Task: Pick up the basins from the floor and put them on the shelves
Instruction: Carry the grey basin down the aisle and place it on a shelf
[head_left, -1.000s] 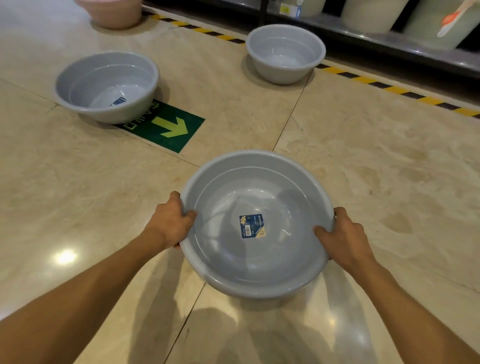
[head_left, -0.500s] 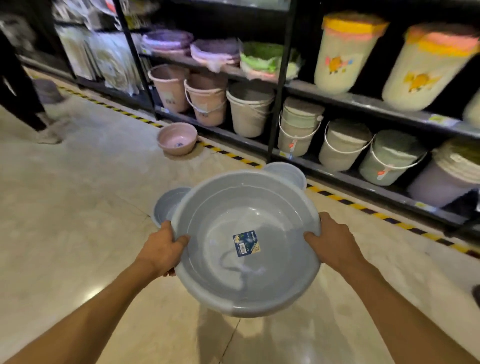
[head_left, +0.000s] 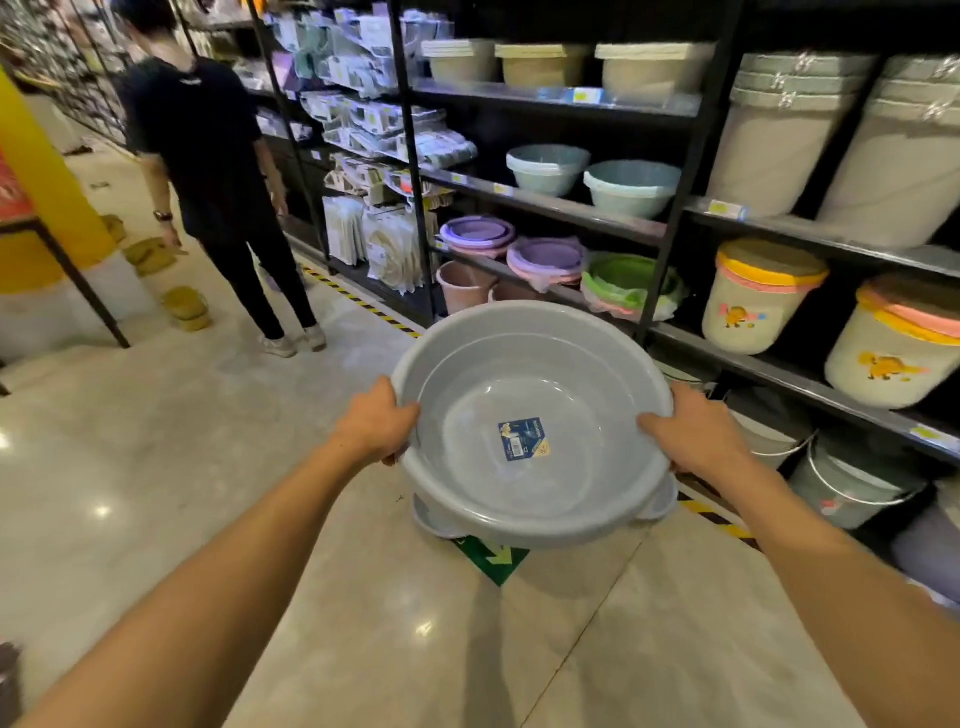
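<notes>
I carry a large grey basin (head_left: 530, 364) with a blue label on its bottom, lifted well above the floor. My left hand (head_left: 376, 423) grips its left rim and my right hand (head_left: 693, 431) grips its right rim. Beneath it, slivers of two more grey basins show on the floor: one basin edge (head_left: 434, 522) at the lower left, another basin edge (head_left: 662, 501) at the lower right. The black shelves (head_left: 566, 208) stand ahead and to the right, holding teal basins (head_left: 631, 187) on a middle level.
A person in black (head_left: 208, 171) stands in the aisle at the left beside the shelving. Lidded buckets (head_left: 763, 296) and pails fill the shelves on the right. A green arrow sticker (head_left: 493, 561) and a yellow-black floor stripe (head_left: 363, 304) run along the shelf foot. A yellow pillar (head_left: 47, 192) stands far left.
The basin has risen from the floor to about chest height in both hands. My view has lifted from the floor to the shelves, and the person in black has come into view.
</notes>
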